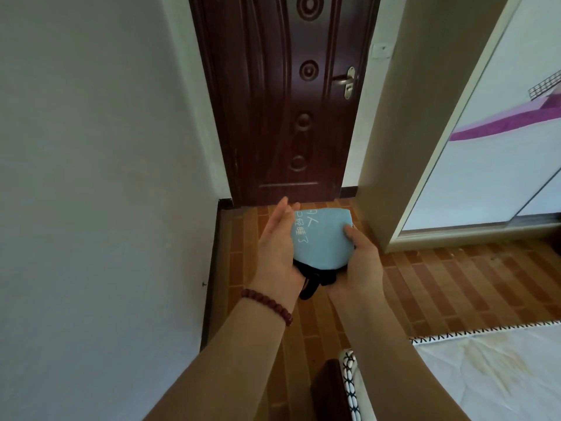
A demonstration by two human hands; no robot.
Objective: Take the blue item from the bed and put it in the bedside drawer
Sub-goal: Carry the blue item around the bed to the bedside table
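A light blue soft item [320,237] with white writing and black straps hanging below it is held between both hands at the middle of the view, above the floor. My left hand [277,252] cups its left edge, fingers stretched forward, with a red bead bracelet on the wrist. My right hand [361,262] grips its right side, thumb on top. A corner of the bed [491,372] with a white cover shows at the bottom right. No bedside drawer is in view.
A dark brown door [288,95] stands shut straight ahead. A white wall [91,177] runs along the left. At the right is a wardrobe [485,147] with a sliding door. Brown tiled floor [440,284] lies between them.
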